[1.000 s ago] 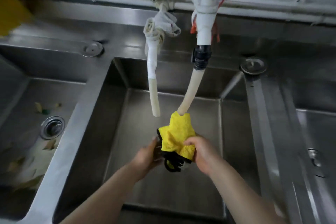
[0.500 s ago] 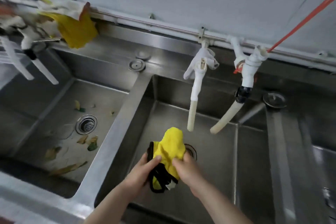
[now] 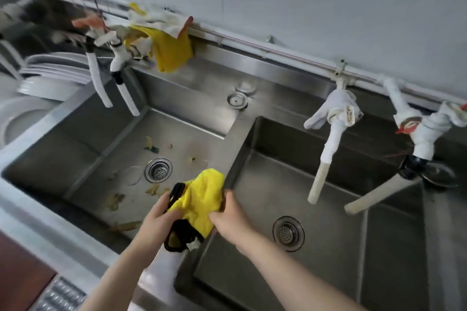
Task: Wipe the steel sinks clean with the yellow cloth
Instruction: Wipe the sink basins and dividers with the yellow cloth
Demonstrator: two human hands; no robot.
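A bunched yellow cloth (image 3: 199,197) with black edging hangs between both my hands, above the steel divider (image 3: 227,159) that separates two sinks. My left hand (image 3: 158,219) grips its left side and the black trim. My right hand (image 3: 228,217) grips its right side. The left sink (image 3: 83,159) holds vegetable scraps around its drain (image 3: 158,169). The right sink (image 3: 336,247) looks bare around its drain (image 3: 288,233).
Two wrapped taps with pale hoses (image 3: 318,182) hang over the right sink, and two more taps (image 3: 118,68) over the left one. Another yellow cloth (image 3: 171,54) drapes on the wall pipe. White plates (image 3: 53,76) are stacked at far left.
The view has swung left, and my hands with the cloth have shifted from the middle of the right sink, under the hose, to over the divider. Both hands keep their grip.
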